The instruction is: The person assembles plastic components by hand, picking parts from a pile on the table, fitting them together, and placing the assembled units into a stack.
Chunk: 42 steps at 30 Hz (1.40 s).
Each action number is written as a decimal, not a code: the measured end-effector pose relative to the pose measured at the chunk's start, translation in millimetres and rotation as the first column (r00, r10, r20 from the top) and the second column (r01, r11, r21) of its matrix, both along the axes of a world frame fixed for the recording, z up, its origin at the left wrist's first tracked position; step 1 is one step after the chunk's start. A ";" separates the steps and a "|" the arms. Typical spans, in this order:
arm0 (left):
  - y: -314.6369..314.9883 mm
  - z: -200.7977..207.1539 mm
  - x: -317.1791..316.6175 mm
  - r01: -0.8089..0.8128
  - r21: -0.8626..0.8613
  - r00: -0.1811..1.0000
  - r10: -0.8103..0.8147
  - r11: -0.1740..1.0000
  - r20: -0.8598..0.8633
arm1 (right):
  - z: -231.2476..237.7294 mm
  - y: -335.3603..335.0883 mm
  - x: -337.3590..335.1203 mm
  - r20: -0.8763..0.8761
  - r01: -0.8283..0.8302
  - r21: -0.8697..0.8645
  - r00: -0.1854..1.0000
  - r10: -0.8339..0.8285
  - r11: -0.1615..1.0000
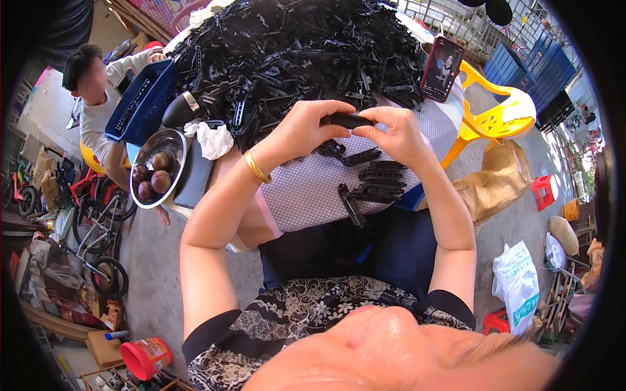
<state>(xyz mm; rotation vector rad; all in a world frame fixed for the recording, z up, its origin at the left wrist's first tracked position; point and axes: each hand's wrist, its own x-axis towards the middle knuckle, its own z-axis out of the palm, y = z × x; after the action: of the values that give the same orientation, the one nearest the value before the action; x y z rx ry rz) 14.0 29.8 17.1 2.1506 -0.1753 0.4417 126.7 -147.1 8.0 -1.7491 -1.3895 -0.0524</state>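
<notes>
Pinching opposite ends of a short black plastic bar point(345, 120), the left hand point(301, 127) and right hand point(393, 133) held it level above the grey checked tablecloth point(306, 189), its long axis running left-right between their closed fingertips, equally near both.

My hands: two, left hand point(301, 128), right hand point(395, 133)
Part in my fingers: one black plastic piece point(345, 120)
Pile beyond my fingers: black plastic pieces point(293, 52), too many to count
Loose pieces just below my fingers: about six point(372, 179)
Phone right of my fingers: one point(441, 68)
Bowl left of my fingers: one metal bowl point(171, 140), four dark round fruits point(151, 176)
Blue basket far left: one point(145, 101)
</notes>
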 end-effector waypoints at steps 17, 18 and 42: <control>-25.6 -15.7 -2.5 0.350 0.062 0.937 -0.350 0.935 -0.023 | -39.6 34.8 30.2 0.396 0.013 -0.160 0.917 0.052 0.987; -14.0 -17.3 1.8 0.205 -0.029 0.964 -0.207 0.978 -0.165 | -41.8 41.0 31.7 0.462 -0.006 -0.168 0.883 0.085 0.986; 13.4 -12.6 11.1 -0.177 -0.518 0.968 0.055 0.837 -0.244 | -16.2 20.1 5.0 -0.206 0.031 0.186 0.979 0.008 0.982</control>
<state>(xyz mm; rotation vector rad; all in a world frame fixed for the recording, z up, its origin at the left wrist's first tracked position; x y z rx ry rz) 25.1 43.2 4.5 1.6377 0.1918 0.2744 131.6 -127.0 -8.2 -1.5582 -1.1850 -0.0084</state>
